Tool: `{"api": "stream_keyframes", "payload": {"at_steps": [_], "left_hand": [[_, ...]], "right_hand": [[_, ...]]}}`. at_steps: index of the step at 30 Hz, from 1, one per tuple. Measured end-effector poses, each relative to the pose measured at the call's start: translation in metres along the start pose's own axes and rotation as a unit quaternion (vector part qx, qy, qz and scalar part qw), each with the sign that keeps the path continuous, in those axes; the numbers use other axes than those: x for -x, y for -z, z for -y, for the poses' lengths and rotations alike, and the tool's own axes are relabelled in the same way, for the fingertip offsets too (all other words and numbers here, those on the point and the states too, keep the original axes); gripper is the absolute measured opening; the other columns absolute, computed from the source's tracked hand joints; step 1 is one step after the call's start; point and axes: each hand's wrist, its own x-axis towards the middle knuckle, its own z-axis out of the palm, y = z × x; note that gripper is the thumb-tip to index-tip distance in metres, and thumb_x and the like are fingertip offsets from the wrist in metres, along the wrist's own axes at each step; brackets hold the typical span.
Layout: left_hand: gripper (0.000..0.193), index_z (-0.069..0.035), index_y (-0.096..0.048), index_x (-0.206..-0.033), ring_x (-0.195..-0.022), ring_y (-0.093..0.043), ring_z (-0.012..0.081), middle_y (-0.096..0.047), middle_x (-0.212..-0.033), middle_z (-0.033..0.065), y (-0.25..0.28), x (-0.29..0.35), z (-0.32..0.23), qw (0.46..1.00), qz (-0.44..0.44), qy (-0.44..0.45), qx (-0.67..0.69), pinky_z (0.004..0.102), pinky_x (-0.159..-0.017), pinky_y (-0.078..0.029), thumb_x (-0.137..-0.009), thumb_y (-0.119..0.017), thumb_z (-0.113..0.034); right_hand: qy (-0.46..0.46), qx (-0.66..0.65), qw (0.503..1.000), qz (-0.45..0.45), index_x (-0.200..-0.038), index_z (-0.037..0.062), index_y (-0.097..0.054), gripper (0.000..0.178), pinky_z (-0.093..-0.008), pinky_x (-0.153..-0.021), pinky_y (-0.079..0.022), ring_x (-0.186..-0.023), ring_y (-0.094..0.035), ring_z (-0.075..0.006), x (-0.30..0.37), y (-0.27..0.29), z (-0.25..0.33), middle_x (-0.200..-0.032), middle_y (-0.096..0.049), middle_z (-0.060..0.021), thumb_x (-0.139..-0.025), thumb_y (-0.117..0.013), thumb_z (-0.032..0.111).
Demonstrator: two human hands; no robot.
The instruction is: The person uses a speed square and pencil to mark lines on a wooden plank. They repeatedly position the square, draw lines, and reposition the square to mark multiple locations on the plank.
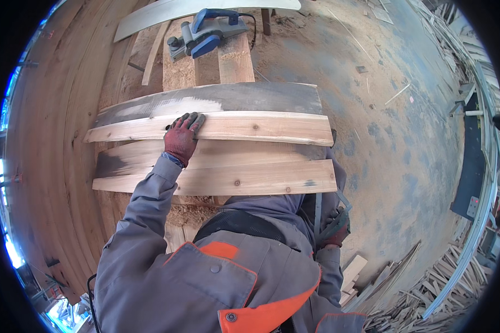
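Note:
My left hand, in a red glove with dark fingers, grips the upper wooden board, its fingers bent over the line where the pale strip meets the darker wood. Just nearer to me lies a lower wooden board, similarly pale with knots and grey stains. Down at my right thigh, my right hand is closed around a grey metal tool with thin straight bars. Its kind cannot be made out, as the glove and my leg partly cover it.
A blue and grey electric planer sits beyond the boards on wooden supports, with its cord trailing. Large planks line the left side. Sawdust covers the floor. Scrap wood is heaped at the lower right.

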Motion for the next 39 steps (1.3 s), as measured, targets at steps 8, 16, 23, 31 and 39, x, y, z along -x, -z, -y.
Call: {"api": "stream_keyframes", "payload": {"at_steps": [8,16,23,31,39], "left_hand": [[0.074,-0.026,-0.048,-0.158,-0.152,-0.037,0.0295,-0.043,-0.164,0.0053,-0.026,0.007,-0.010,1.000,-0.002,0.010,0.001,0.0453,-0.126,-0.031,-0.088,-0.071,-0.026],[0.070,-0.024,-0.050,-0.156,-0.154,-0.034,0.0335,-0.047,-0.162,0.0120,-0.050,0.009,-0.011,0.999,0.023,0.028,0.000,0.0486,-0.129,-0.025,-0.089,-0.068,-0.030],[0.063,-0.019,-0.056,-0.151,-0.155,-0.033,0.0333,-0.046,-0.162,0.0117,-0.060,0.007,-0.007,1.000,-0.011,0.012,0.022,0.0488,-0.129,-0.024,-0.090,-0.066,-0.034],[0.077,-0.032,-0.045,-0.159,-0.151,-0.041,0.0277,-0.044,-0.165,0.0025,-0.036,0.005,-0.006,1.000,-0.012,0.014,0.006,0.0438,-0.126,-0.033,-0.088,-0.074,-0.028],[0.067,-0.023,-0.056,-0.152,-0.147,-0.048,0.0300,-0.051,-0.159,0.0082,0.011,-0.008,0.001,0.998,0.046,0.048,0.000,0.0417,-0.124,-0.036,-0.089,-0.075,-0.032]], "right_hand": [[-0.009,-0.037,0.999,-0.034,-0.115,0.0112,-0.071,0.030,-0.0222,-0.049,-0.045,-0.055,-0.055,-0.0072,0.013,-0.014,0.010,-0.084,-0.072,-0.0011,-0.107,-0.058,0.038],[0.077,0.092,0.993,-0.024,-0.122,0.0056,-0.070,0.039,-0.0199,-0.053,-0.046,-0.061,-0.056,-0.0052,0.006,-0.007,0.002,-0.090,-0.071,-0.0021,-0.109,-0.052,0.037],[0.043,0.023,0.999,-0.021,-0.125,0.0044,-0.069,0.036,-0.0201,-0.053,-0.048,-0.061,-0.058,-0.0066,0.002,-0.003,0.001,-0.088,-0.071,-0.0048,-0.108,-0.055,0.033],[0.048,0.019,0.998,-0.037,-0.124,0.0032,-0.069,0.037,-0.0198,-0.053,-0.048,-0.059,-0.058,-0.0078,0.002,-0.007,0.000,-0.086,-0.070,-0.0058,-0.108,-0.057,0.033],[0.060,0.033,0.997,-0.037,-0.124,0.0036,-0.071,0.039,-0.0213,-0.054,-0.047,-0.059,-0.057,-0.0079,0.003,-0.006,0.000,-0.087,-0.071,-0.0050,-0.107,-0.057,0.035]]}}
